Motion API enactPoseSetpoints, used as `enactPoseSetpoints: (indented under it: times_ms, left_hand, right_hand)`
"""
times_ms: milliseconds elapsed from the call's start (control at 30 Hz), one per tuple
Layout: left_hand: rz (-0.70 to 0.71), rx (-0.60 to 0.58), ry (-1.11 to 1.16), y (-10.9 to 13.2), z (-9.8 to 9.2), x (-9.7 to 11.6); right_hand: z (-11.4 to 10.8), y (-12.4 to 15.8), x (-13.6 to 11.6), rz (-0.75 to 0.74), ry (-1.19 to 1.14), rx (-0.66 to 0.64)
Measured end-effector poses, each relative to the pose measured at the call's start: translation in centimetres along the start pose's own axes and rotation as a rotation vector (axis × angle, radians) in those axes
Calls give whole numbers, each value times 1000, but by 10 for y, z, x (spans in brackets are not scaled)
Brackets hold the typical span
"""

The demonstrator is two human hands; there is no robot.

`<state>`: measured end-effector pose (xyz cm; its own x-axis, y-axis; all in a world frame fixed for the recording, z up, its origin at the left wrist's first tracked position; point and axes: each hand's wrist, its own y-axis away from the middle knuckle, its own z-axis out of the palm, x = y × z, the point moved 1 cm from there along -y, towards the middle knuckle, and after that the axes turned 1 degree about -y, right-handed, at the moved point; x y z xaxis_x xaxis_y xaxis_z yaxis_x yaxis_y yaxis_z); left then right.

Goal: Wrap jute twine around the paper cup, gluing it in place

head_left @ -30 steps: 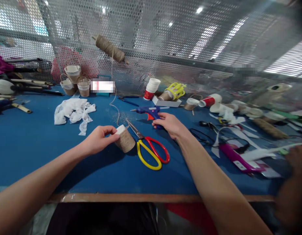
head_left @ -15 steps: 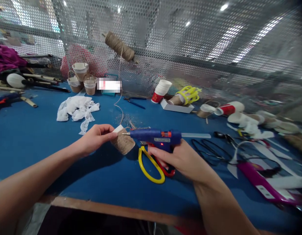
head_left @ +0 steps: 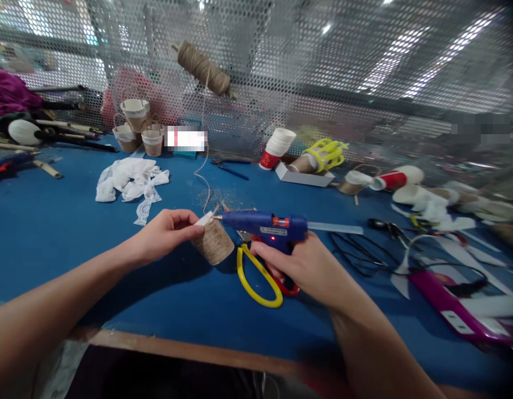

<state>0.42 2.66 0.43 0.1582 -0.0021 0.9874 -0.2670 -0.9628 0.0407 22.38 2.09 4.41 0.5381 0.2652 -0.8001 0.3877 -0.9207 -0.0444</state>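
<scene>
One twine-wrapped cup (head_left: 215, 244) tilts over the blue tabletop (head_left: 177, 299), its white rim pinched by the left hand (head_left: 168, 234). The right hand (head_left: 310, 265) grips a glue gun (head_left: 248, 223), nozzle close to the cup's rim. Scissors (head_left: 269, 303) lie right of the cup, white lace (head_left: 127, 174) left; far beyond it, a perforated metal screen (head_left: 281, 66) backs a twine spool (head_left: 204, 67).
</scene>
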Motion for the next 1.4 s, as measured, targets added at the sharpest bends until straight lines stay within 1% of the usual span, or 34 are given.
enactPoseSetpoints:
  times_ms: [133, 300, 467, 567, 733, 933, 1000, 1100, 1200, 1267, 1400]
  left_hand:
    - [21, -5, -51, -1, -1, -2]
    - [111, -11, -206, 0, -2, -4]
    - [172, 27, -401, 3, -3, -2]
    - [192, 24, -454, 3, -3, -1]
    - [169, 15, -482, 1, -4, -1]
    - [182, -6, -487, 1, -6, -1]
    - [180, -6, -491, 1, -6, -1]
    - [191, 1, -509, 1, -7, -1]
    - [220, 4, -485, 1, -7, -1]
    - [227, 7, -460, 0, -7, -2]
    - [217, 24, -461, 0, -7, -4]
  right_hand:
    - [2, 2, -3, 11, 5, -17]
    - [6, 5, -2, 31, -16, -29]
    - [5, 5, -1, -100, 182, 28]
    - [2, 3, 0, -134, 243, 46]
    - [2, 3, 4, -209, 322, 12]
    - [4, 3, -4, -246, 437, 33]
    - [5, 3, -5, -238, 448, 34]
    - [6, 4, 1, -253, 479, 30]
    - [5, 5, 10, -345, 591, -12]
    - [4, 6, 12, -378, 620, -17]
    - [5, 7, 9, -348, 618, -2]
